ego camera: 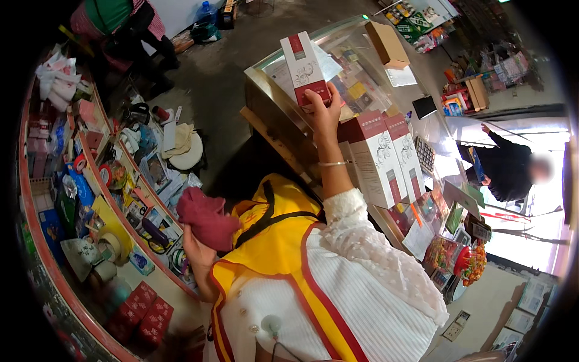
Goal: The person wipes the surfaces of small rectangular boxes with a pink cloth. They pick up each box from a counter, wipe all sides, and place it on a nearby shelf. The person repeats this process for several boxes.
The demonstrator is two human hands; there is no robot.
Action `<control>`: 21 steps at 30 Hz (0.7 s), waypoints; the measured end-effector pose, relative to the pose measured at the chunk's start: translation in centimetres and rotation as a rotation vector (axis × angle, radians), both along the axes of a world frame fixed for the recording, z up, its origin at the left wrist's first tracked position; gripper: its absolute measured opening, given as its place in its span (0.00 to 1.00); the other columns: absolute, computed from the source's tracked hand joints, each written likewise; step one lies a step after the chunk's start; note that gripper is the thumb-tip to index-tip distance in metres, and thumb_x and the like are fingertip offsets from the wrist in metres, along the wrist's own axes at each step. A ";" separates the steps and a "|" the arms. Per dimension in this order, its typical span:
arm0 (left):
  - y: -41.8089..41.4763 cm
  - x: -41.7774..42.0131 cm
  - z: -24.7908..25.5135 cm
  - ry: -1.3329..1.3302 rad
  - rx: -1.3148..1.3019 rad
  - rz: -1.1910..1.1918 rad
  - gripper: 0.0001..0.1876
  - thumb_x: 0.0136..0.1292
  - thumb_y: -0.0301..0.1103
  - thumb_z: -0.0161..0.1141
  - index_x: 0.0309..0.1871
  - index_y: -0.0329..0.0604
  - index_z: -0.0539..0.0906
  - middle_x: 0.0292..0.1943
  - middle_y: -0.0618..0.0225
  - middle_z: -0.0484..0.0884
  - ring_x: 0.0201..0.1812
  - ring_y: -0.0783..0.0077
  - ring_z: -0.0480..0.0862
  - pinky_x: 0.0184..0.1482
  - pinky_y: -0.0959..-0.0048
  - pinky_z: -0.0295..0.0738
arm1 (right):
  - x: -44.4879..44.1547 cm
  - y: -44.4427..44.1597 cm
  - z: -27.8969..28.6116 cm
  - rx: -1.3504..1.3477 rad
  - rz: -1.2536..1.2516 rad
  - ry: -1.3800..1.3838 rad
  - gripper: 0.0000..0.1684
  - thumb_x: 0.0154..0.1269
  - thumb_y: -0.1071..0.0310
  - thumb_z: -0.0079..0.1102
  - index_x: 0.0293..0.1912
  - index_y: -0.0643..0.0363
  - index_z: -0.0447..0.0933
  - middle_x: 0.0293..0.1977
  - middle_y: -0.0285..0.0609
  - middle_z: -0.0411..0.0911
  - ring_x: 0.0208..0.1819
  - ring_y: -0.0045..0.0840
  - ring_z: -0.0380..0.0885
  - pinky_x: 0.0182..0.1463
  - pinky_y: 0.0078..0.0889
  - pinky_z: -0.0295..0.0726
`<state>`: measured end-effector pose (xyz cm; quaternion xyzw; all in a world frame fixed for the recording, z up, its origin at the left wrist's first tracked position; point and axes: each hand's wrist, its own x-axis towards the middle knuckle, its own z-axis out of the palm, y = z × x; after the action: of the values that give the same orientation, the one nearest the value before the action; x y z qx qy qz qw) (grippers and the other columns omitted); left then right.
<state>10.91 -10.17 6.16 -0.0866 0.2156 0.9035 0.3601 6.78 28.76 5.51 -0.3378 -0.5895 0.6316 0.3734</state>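
A white and dark red cardboard box (304, 68) is held by its red end in my right hand (326, 108), above the corner of a glass display counter (271, 83). My left hand (197, 253), low in front of the shelves, grips a maroon cloth (206, 217). Beside my right forearm, two larger boxes of the same pattern, a wide one (373, 158) and a narrower one (404, 154), stand on the counter. A yellow apron with red edging (280, 244) covers my front.
Crowded shelves (97, 190) curve along the left. A round stool (186, 151) stands between them and the counter. On the counter are a calculator (424, 155), an open brown carton (387, 45) and a candy jar (445, 255). Two other people are about, at upper left and right.
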 end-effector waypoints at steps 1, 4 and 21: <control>0.4 -0.5 0.2 -0.039 0.043 0.038 0.24 0.75 0.45 0.41 0.69 0.43 0.65 0.67 0.59 0.68 0.67 0.54 0.68 0.70 0.48 0.59 | 0.5 -1.5 1.7 -0.239 0.108 0.127 0.47 0.52 0.62 0.72 0.65 0.71 0.59 0.50 0.50 0.72 0.45 0.31 0.77 0.50 0.34 0.77; 1.2 -2.2 1.7 -0.038 0.092 0.153 0.25 0.76 0.46 0.40 0.70 0.43 0.64 0.67 0.59 0.68 0.66 0.54 0.69 0.69 0.47 0.60 | 1.8 -4.2 3.6 -0.504 0.376 0.138 0.35 0.62 0.59 0.59 0.65 0.58 0.62 0.51 0.42 0.74 0.48 0.28 0.78 0.47 0.33 0.80; 6.2 -12.9 9.9 0.968 -1.192 0.824 0.22 0.74 0.40 0.44 0.64 0.33 0.65 0.61 0.55 0.71 0.61 0.63 0.71 0.65 0.67 0.62 | 5.9 -15.6 8.4 -0.992 0.990 0.053 0.37 0.61 0.57 0.61 0.67 0.53 0.62 0.56 0.38 0.75 0.56 0.27 0.75 0.54 0.44 0.79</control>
<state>-1.96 -3.99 16.08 0.0617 0.7334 0.6360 -0.2322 12.67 13.19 13.95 -0.1447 -0.3071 0.9298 -0.1422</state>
